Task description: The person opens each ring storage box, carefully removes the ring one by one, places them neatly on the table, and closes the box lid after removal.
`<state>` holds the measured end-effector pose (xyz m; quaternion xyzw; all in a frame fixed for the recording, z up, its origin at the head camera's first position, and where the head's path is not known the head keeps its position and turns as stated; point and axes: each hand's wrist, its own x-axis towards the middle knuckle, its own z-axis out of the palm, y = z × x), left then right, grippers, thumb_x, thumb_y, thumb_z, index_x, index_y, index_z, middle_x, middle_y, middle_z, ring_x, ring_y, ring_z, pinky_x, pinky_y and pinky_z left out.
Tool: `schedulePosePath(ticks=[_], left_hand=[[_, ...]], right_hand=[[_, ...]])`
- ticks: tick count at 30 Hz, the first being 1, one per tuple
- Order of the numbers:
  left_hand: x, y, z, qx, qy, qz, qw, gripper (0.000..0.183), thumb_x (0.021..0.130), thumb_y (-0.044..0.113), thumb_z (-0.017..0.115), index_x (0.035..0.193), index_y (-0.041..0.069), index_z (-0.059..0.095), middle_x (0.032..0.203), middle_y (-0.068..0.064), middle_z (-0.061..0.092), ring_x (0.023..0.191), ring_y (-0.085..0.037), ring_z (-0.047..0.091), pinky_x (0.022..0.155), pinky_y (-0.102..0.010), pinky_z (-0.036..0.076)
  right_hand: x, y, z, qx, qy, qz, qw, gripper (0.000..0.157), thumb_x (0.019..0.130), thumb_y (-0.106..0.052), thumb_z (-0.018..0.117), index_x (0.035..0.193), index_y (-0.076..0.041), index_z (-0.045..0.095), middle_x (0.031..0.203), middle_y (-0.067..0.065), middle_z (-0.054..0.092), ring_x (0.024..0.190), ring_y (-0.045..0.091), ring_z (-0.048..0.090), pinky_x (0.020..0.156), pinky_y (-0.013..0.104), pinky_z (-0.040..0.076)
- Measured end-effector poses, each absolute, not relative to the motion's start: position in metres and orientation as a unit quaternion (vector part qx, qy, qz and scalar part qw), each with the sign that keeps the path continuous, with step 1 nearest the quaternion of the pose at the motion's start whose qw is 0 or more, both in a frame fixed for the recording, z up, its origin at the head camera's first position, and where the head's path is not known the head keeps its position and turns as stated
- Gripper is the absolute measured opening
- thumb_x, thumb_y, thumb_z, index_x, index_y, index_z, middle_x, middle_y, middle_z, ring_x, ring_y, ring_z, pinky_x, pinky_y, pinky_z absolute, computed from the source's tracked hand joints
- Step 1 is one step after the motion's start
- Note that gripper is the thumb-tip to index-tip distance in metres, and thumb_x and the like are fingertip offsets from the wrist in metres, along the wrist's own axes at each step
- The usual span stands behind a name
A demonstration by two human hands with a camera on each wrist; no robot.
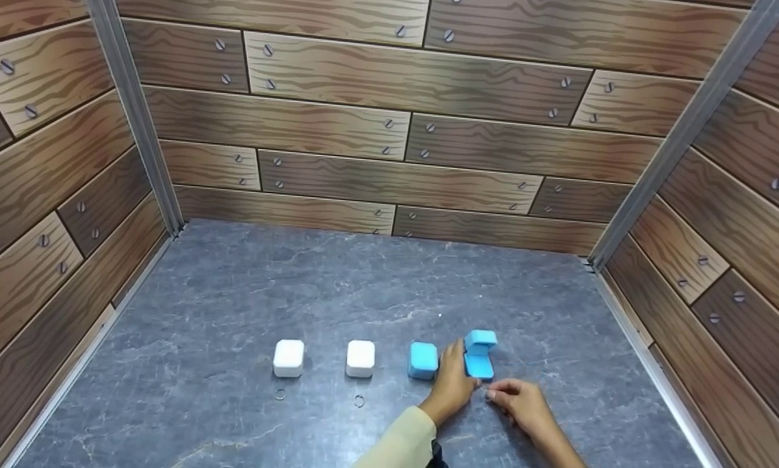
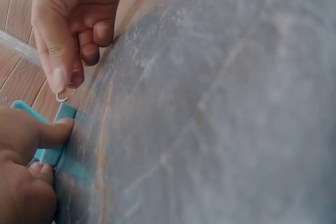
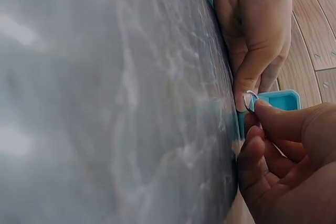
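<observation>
A turquoise ring box [image 1: 480, 368] stands with its lid up at the right of a row of boxes. My left hand [image 1: 451, 382] grips its base from the left side, the thumb on the front edge in the left wrist view. Between thumb and fingertips my right hand [image 1: 523, 404] pinches a thin silver ring [image 3: 252, 93], held just in front of the box's near edge. In the left wrist view the ring [image 2: 61, 98] shows right below the right fingertips, close to the box base. Part of the box is hidden behind the left hand in the right wrist view.
Left of my left hand stands a closed turquoise box [image 1: 423, 359], very near the fingers. Farther left are two closed white boxes, one mid-row [image 1: 361, 359] and one at the end [image 1: 289, 358]. A ring [image 1: 360, 396] and another ring [image 1: 280, 390] lie before them. Wood-patterned walls [image 1: 337, 123] enclose the table.
</observation>
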<state>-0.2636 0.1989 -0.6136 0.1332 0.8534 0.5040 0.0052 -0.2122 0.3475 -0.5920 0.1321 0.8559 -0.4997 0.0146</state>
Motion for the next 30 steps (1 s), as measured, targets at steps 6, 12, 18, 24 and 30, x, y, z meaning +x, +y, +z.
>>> schedulePosePath(ticks=[6, 12, 18, 24, 30], left_hand=[[-0.263, 0.199, -0.615, 0.134, 0.854, 0.504, 0.004, 0.08, 0.084, 0.005, 0.078, 0.152, -0.003, 0.036, 0.149, -0.018, 0.047, 0.141, -0.033, 0.041, 0.116, -0.044, 0.037], [-0.263, 0.199, -0.614, 0.136, 0.861, 0.49, -0.005, 0.079, 0.084, 0.006, 0.079, 0.15, -0.004, 0.037, 0.146, -0.018, 0.049, 0.139, -0.033, 0.043, 0.114, -0.043, 0.039], [-0.264, 0.198, -0.611, 0.135, 0.856, 0.5, 0.0, 0.08, 0.084, 0.005, 0.078, 0.152, -0.004, 0.035, 0.147, -0.019, 0.048, 0.14, -0.034, 0.042, 0.114, -0.044, 0.039], [-0.265, 0.197, -0.611, 0.134, 0.852, 0.507, 0.006, 0.08, 0.085, 0.005, 0.077, 0.153, -0.003, 0.034, 0.148, -0.019, 0.047, 0.14, -0.034, 0.041, 0.114, -0.044, 0.039], [-0.264, 0.198, -0.612, 0.131, 0.849, 0.512, 0.013, 0.08, 0.086, 0.005, 0.077, 0.153, -0.002, 0.034, 0.149, -0.018, 0.047, 0.141, -0.034, 0.041, 0.114, -0.045, 0.039]], right_hand=[[-0.205, 0.346, -0.593, 0.09, 0.887, -0.453, 0.008, 0.005, 0.084, -0.005, 0.077, 0.086, -0.001, 0.075, 0.077, 0.003, 0.07, 0.065, 0.013, 0.056, 0.057, 0.024, 0.045], [-0.202, 0.345, -0.59, 0.058, 0.908, -0.414, 0.012, 0.005, 0.082, -0.005, 0.078, 0.083, -0.003, 0.073, 0.081, 0.005, 0.072, 0.075, 0.012, 0.059, 0.068, 0.025, 0.047], [-0.202, 0.346, -0.586, 0.036, 0.918, -0.394, 0.026, 0.004, 0.083, -0.006, 0.078, 0.085, -0.005, 0.074, 0.084, 0.005, 0.073, 0.08, 0.013, 0.062, 0.072, 0.029, 0.049], [-0.206, 0.348, -0.584, 0.07, 0.908, -0.413, 0.032, 0.01, 0.088, -0.013, 0.075, 0.092, -0.004, 0.076, 0.085, 0.004, 0.073, 0.077, 0.014, 0.063, 0.067, 0.03, 0.051], [-0.212, 0.352, -0.579, 0.119, 0.879, -0.461, 0.017, 0.021, 0.095, -0.019, 0.068, 0.104, -0.001, 0.075, 0.082, 0.003, 0.069, 0.067, 0.017, 0.062, 0.056, 0.032, 0.053]])
